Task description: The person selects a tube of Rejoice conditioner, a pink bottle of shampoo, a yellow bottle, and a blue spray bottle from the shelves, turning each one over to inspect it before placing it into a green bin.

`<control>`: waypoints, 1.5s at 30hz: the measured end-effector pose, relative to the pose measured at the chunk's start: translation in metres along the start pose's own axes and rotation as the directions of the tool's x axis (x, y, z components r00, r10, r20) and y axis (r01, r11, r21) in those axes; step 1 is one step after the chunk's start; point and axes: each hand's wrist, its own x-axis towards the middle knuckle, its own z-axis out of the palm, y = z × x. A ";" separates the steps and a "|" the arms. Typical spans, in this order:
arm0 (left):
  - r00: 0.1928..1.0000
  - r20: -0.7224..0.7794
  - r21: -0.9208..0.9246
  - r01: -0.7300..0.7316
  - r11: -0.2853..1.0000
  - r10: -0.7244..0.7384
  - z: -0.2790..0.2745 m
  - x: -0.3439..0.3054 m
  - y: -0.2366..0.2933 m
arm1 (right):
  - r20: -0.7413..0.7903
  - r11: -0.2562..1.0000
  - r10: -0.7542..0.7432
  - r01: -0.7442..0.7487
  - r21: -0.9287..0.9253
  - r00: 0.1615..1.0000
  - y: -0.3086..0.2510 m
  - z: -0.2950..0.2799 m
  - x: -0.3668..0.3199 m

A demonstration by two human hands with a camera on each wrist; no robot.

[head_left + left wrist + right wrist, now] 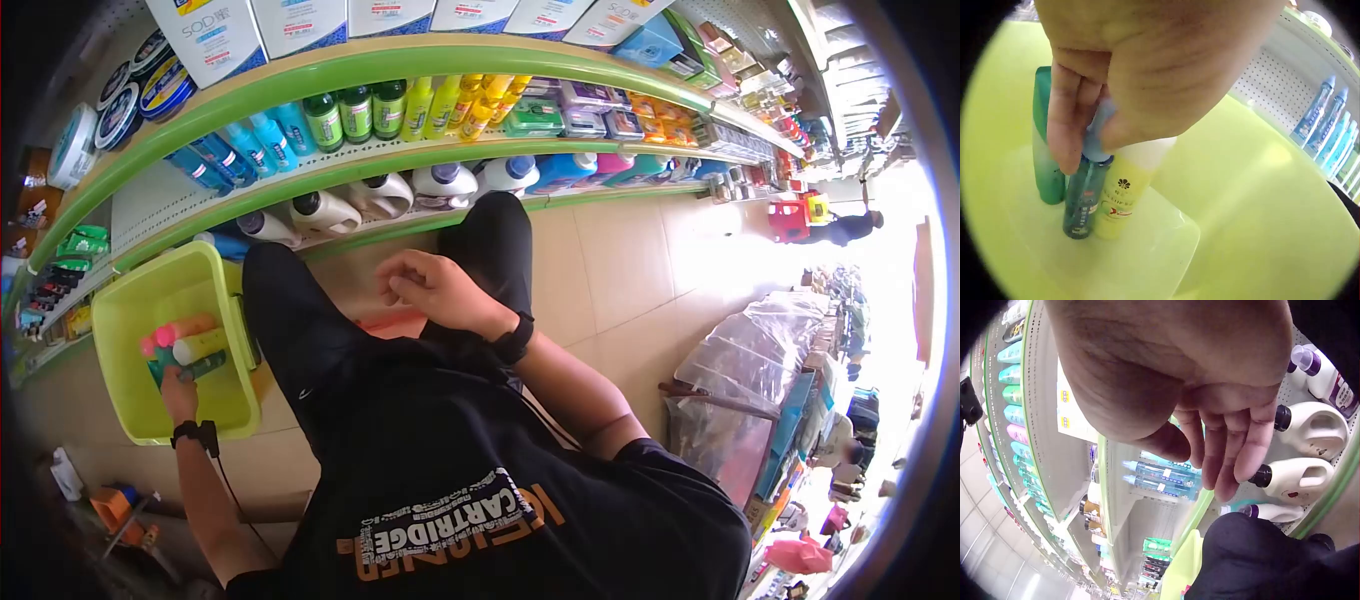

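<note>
In the left wrist view my left hand point(1160, 69) pinches the pale blue cap of a slim dark teal bottle point(1082, 203) between thumb and fingers. The bottle is upright inside a lime-green plastic tub point(228, 300). Right beside it are a yellow bottle with a white cap point(1127, 190) and a green tube point(1047, 144). A pink-topped bottle point(190, 326) also lies in the tub. My right hand point(432, 286) hovers over my lap with its fingers loosely bent and nothing in them.
Shelves with green edges point(400, 152) run across the front. Blue bottles point(270, 140) and handled detergent jugs point(325, 212) stand on them, with white boxes point(300, 20) above. At right, plastic sheeting point(765, 335) drapes over stacked goods.
</note>
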 end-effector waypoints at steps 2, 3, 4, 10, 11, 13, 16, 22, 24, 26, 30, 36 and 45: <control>1.000 0.013 -0.002 0.020 1.000 -0.020 -0.008 -0.004 0.009 | 0.011 1.000 0.000 0.000 -0.008 1.000 -0.002 0.000 0.000; 0.999 0.034 -0.014 0.034 0.999 -0.033 -0.010 -0.004 0.011 | 0.014 1.000 0.005 -0.005 -0.025 1.000 -0.002 -0.001 0.000; 0.999 0.026 -0.004 0.039 0.999 -0.039 -0.009 -0.002 0.008 | 0.021 1.000 0.000 0.000 -0.014 1.000 -0.002 0.000 0.000; 0.995 -0.043 0.064 -0.089 0.994 0.092 -0.022 -0.014 0.011 | 0.036 0.999 0.015 -0.017 0.049 0.999 0.004 -0.001 0.003; 0.997 -0.052 0.023 -0.062 0.998 0.063 -0.021 -0.014 0.008 | 0.052 0.998 0.008 -0.011 0.066 0.999 0.005 -0.001 0.003; 0.998 -0.063 -0.006 -0.024 1.000 0.023 -0.036 -0.018 0.016 | 0.041 0.998 0.040 -0.042 0.037 0.998 -0.002 -0.001 0.001; 0.995 -0.062 0.166 -0.066 0.984 0.077 -0.074 -0.026 0.038 | 0.057 0.998 0.048 -0.049 0.026 0.997 -0.003 -0.001 0.000; 0.956 -0.208 -0.215 -0.252 0.944 0.208 -0.148 -0.016 0.138 | 0.071 0.998 0.056 -0.056 -0.010 0.996 -0.001 0.003 0.003; 0.934 -0.196 -0.436 -0.356 0.826 0.299 -0.156 0.001 0.179 | 0.088 0.998 0.059 -0.059 -0.004 0.994 -0.002 0.007 0.004; 0.898 -0.173 -0.539 -0.431 0.724 0.405 -0.157 0.030 0.220 | 0.097 0.998 0.060 -0.061 0.000 0.993 -0.005 0.010 0.004; 0.892 -0.180 -0.681 -0.417 0.602 0.414 -0.139 0.100 0.288 | 0.065 0.998 0.064 -0.063 -0.022 0.996 -0.019 0.012 -0.003; 0.896 -0.099 -0.821 -0.319 0.473 0.433 -0.115 0.152 0.332 | -0.044 0.998 0.051 -0.049 0.048 0.998 -0.015 -0.002 -0.028; 0.948 -0.244 -0.929 -0.289 0.232 0.205 -0.093 0.084 0.286 | -0.046 0.996 0.074 -0.071 0.055 0.996 -0.001 -0.005 -0.032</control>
